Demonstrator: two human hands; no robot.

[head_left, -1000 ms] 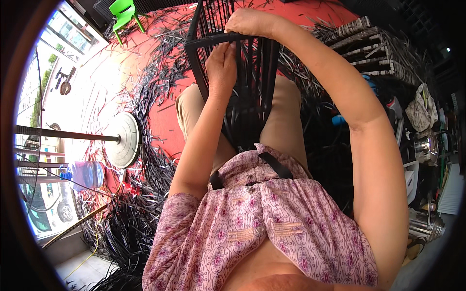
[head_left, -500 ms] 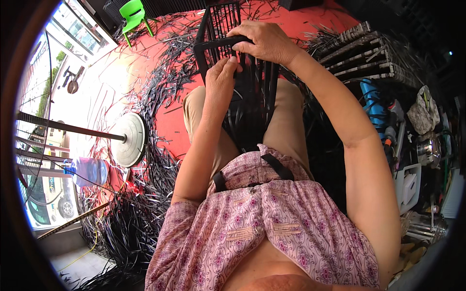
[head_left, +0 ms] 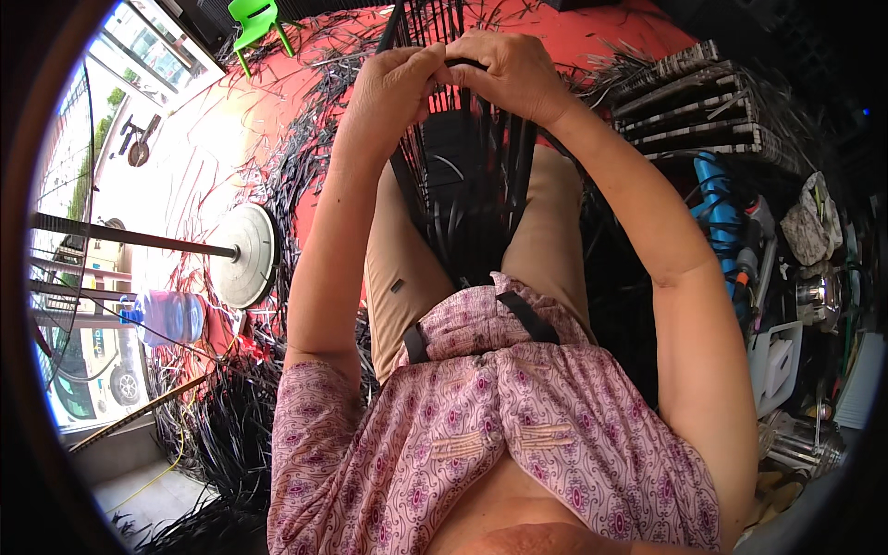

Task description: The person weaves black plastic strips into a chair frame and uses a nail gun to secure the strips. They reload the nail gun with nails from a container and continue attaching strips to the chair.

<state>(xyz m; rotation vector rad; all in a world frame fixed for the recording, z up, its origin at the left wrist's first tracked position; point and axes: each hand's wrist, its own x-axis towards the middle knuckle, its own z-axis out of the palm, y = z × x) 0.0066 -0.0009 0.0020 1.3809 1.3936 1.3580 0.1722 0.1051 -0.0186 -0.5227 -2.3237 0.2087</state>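
A black open frame (head_left: 416,28) with many thin upright strips stands between my knees, its far end under my hands. My right hand (head_left: 513,74) is closed over its dark top bar, fingers curled round the edge. My left hand (head_left: 393,88) is pinched shut just left of the right, with the fingertips of both hands meeting at the bar. Whatever lies between the left fingers is hidden. Below the hands, a bundle of black strips (head_left: 462,208) runs down between my thighs toward my lap.
Loose black strips (head_left: 250,407) heap on the red floor (head_left: 347,69) at left. A round grey base with a pole (head_left: 242,254) and a blue water jug (head_left: 176,317) stand there. A green chair (head_left: 254,20) is far left. Stacked woven panels (head_left: 689,106) and tools (head_left: 717,199) lie at right.
My left hand has moved up and left, its fingertips now meeting the right hand's. The right hand has shifted slightly up, and the frame under it has tilted away.
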